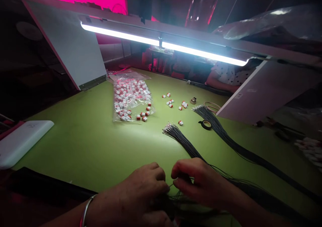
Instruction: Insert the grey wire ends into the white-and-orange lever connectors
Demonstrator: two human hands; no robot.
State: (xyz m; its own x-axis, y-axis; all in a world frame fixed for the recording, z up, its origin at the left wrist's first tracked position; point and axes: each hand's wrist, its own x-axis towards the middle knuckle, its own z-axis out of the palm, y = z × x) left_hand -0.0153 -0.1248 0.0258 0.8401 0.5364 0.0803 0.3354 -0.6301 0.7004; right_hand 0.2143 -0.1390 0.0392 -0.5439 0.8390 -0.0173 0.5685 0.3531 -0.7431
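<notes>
1. Pinching strands of a bundle of thin black wires (182,143), the right hand (198,183) is curled, its thumb and fingertips drawn close together, just above the near edge of the bench (75,153).
2. The left hand (137,190) sits beside it, nearly closed, with its fingertips at the same strands. Whether it has a firm hold on them cannot be told from this view. A metal bangle (86,211) circles the left wrist.
3. That bundle fans out toward the middle of the bench in silvery bare tips, and its other end runs under both hands at the near edge.
4. A second bundle of black wires (213,126) lies to the right, its tips toward the far side and its length trailing to the near right corner.
5. Toward the far left, a clear plastic bag of red-and-white connectors (130,99) lies on the bench, with loose connectors (169,103) scattered to its right.
6. A roll of black tape (202,123) and a small metal fitting (193,100) lie near the tips of the second bundle.
7. A white case (22,143) rests at the left edge, and a fluorescent lamp (120,32) spans the far side. Beyond it, a co-worker's arm (218,82) and polka-dot sleeve (231,74) show at the far right.
</notes>
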